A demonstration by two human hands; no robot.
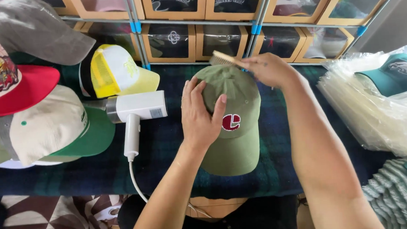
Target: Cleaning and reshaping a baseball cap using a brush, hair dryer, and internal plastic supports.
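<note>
Red and cream come first at the far left, where a cap with a red brim [11, 85] overlaps a cream cap with a green brim [51, 129], and a yellow mesh-backed cap [117, 70] sits just behind them on the dark plaid counter [168, 149]. Just beside those lies a white handheld steamer [136, 113], its cord trailing off the near edge.

At the centre is the olive green cap [234, 117], brim pointing toward me, a red and white patch on its front. My left hand [201, 114] lies spread over the left side of the crown, its grip wide and flat, pressing to steady rather than clasping. My right hand [268, 69] is closed on a small wooden brush [224, 59], bristles touching the back top of the crown.

I judge the step in hand to be brushing the crown. The next move, as I read it, calls for short strokes along the fabric while the left hand keeps the cap from sliding, and care near the patch.

Further right, a stack of clear plastic bags [375, 115] lies well apart, with a teal cap [396, 74] in it.
</note>
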